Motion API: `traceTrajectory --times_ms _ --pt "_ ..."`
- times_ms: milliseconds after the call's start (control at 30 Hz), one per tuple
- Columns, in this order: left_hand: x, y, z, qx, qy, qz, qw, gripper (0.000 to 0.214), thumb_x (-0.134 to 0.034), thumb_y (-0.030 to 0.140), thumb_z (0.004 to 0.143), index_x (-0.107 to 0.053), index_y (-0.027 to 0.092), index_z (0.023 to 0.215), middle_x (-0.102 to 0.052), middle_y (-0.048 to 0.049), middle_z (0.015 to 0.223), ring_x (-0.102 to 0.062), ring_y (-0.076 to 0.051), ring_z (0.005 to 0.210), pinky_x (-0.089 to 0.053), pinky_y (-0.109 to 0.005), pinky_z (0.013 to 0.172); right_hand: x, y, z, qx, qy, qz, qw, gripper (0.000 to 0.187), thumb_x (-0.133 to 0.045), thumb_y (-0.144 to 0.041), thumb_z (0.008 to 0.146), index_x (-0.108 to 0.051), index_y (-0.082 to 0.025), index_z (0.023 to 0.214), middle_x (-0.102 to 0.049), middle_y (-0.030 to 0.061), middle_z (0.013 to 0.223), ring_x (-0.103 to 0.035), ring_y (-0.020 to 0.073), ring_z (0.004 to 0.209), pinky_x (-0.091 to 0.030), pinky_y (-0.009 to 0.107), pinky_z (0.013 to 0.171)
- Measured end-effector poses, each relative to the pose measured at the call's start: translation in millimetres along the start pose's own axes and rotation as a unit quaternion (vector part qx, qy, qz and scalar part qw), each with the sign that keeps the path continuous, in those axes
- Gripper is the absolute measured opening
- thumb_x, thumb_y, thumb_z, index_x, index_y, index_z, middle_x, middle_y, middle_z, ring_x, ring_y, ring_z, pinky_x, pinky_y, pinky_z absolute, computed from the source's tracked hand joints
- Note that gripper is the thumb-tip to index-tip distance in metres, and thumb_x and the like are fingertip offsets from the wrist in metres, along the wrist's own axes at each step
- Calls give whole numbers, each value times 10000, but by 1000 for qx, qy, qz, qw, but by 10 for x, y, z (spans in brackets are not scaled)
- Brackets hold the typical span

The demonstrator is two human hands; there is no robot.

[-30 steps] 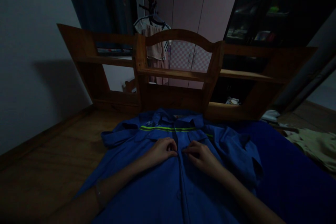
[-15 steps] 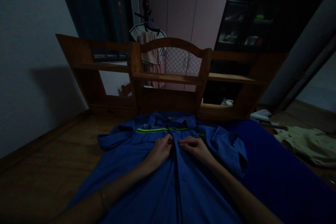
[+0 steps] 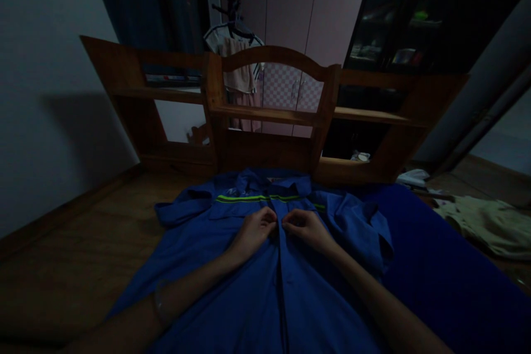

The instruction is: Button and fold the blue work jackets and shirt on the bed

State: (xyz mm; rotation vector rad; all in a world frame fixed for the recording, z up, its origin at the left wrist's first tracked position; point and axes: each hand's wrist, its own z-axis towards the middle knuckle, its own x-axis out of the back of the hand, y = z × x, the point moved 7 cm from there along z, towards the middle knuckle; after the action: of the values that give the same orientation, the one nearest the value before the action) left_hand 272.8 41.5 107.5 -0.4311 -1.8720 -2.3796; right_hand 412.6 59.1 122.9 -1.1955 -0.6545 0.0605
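Observation:
A blue short-sleeved shirt (image 3: 244, 287) lies spread out, front side up, its collar towards the wooden headboard. Yellow-green stripes cross its chest. My left hand (image 3: 258, 228) is closed, fingertips pinching the shirt at the front opening, just below the stripe. Facing it from the other side of the opening, my right hand (image 3: 305, 227) also has thumb and fingers pinched at the placket edge. The fingertips of both hands are close together with a small gap between them. Any button between them is too dark and small to make out.
Behind the collar stands the wooden headboard (image 3: 265, 116) with open shelves. A dark blue cloth (image 3: 431, 265) lies to the right, wooden boards (image 3: 83, 243) to the left. Pale clothing (image 3: 489, 227) lies at far right. Clothes hang on a stand (image 3: 232, 38) behind.
My right hand's fingers have curled in more tightly at the placket, and my left hand has turned slightly there. The view has tilted a little downward.

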Motion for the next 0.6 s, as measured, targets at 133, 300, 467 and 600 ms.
traceTrajectory --times_ms 133,300,467,600 --pt "-8 12 -6 -10 -11 8 1000 126 -488 136 750 -556 169 851 -639 -15 798 -636 -140 709 -496 -231 635 -56 70 24 -43 -28 78 996 282 -639 -399 750 -630 -133 844 -627 17 743 -566 109 618 -448 218 596" --pt "-32 29 -11 -8 -26 31 999 176 -473 114 739 -588 163 863 -659 -28 802 -634 -145 719 -489 -230 640 -115 112 40 -77 -49 117 989 356 -673 -469 696 -602 -131 786 -575 -5 686 -520 86 559 -419 205 552" --pt "-27 22 -11 -5 -24 26 999 162 -509 144 744 -600 155 877 -670 -44 848 -637 -153 745 -493 -238 663 -106 63 14 -40 -28 95 994 356 -615 -491 749 -593 -142 815 -578 -2 701 -523 92 572 -413 208 555" --pt "-32 -7 -10 -12 -31 7 999 184 -475 121 756 -591 161 892 -666 -35 848 -639 -147 750 -493 -234 668 -95 -29 -20 -3 -16 36 999 275 -565 -420 813 -593 -150 862 -589 9 725 -546 110 613 -425 212 565"
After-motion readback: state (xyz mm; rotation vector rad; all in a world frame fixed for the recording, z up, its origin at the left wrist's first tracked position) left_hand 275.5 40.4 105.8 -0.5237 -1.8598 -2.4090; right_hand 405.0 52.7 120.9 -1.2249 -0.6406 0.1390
